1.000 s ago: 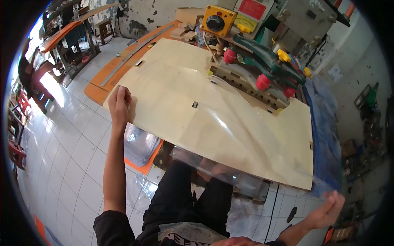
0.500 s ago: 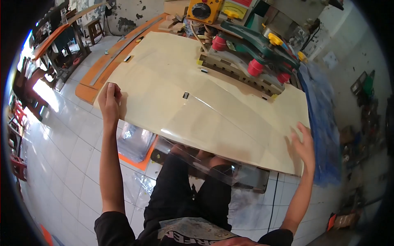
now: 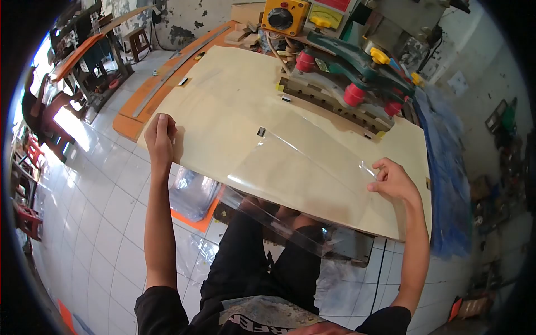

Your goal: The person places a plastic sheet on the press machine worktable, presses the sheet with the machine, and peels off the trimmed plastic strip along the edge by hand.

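A clear plastic sheet (image 3: 301, 173) lies over the right half of the cream board (image 3: 223, 106) and hangs past its front edge above my legs. My right hand (image 3: 391, 180) pinches the sheet's right end, thumb and forefinger together, just above the board. At the board's front left corner, my left hand (image 3: 161, 134) is closed with fingers curled; what it holds, if anything, is hidden. A small black piece (image 3: 261, 132) sits mid-board near the sheet's upper left corner. Behind the sheet stands a press bar with holes (image 3: 335, 106).
A green machine arm with red knobs (image 3: 354, 95) rises at the back, beside a yellow control box (image 3: 284, 17). Blue plastic (image 3: 446, 184) hangs at the right edge. Stacked clear bags (image 3: 192, 192) lie below the board. An orange table (image 3: 129, 120) extends at left.
My right hand has come in from beyond the board's right corner, first open over the board, then closed on the sheet's end. My left hand has stayed at the left corner.
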`<state>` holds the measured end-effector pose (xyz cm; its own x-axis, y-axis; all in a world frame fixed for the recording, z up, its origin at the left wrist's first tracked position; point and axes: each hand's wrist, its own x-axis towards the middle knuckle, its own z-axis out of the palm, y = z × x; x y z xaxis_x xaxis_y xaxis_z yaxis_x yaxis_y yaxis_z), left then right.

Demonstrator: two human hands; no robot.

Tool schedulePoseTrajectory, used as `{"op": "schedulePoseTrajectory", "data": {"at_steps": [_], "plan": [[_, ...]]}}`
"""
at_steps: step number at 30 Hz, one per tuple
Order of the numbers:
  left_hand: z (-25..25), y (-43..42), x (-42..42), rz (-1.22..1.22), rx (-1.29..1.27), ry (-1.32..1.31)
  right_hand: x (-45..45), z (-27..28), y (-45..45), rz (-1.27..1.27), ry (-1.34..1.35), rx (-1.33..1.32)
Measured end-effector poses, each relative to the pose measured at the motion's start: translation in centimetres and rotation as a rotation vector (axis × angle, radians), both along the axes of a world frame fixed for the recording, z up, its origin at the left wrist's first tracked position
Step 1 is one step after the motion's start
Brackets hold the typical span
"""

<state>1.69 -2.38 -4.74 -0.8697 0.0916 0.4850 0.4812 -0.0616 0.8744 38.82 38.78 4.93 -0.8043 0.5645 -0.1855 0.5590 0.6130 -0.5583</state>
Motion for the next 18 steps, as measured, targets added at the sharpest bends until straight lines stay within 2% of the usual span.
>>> {"op": "schedulePoseTrajectory", "data": {"at_steps": [1,3,4,6,7,9,13,15,18], "plan": [[0.1,0.0,0.1,0.000,0.002,0.001,0.0,-0.3,0.3,0.000,0.001,0.002],[0.3,0.0,0.3,-0.018,0.012,-0.030,-0.1,-1.4,1.1,-0.011,0.051,-0.215],[0.3,0.0,0.2,-0.014,0.013,-0.027,0.0,-1.4,0.7,-0.007,0.053,-0.214],[0.0,0.0,0.0,-0.033,0.015,-0.028,0.3,-1.5,-0.5,0.044,0.291,-0.028],[0.0,-0.1,-0.1,-0.029,0.015,-0.025,0.3,-1.0,-1.3,0.048,0.295,-0.029],[0.0,0.0,-0.1,-0.045,-0.011,-0.010,0.8,1.1,-3.0,-0.049,0.357,0.287],[0.2,0.0,-0.4,-0.144,-0.026,0.022,2.0,5.8,-4.7,-0.081,0.352,0.442],[1.8,1.0,1.6,-0.084,-0.259,0.350,2.8,7.7,-4.7,-0.047,0.460,0.387],[6.6,4.6,6.1,-0.219,-0.333,0.571,3.8,10.3,-4.1,0.002,0.491,0.405]]}}
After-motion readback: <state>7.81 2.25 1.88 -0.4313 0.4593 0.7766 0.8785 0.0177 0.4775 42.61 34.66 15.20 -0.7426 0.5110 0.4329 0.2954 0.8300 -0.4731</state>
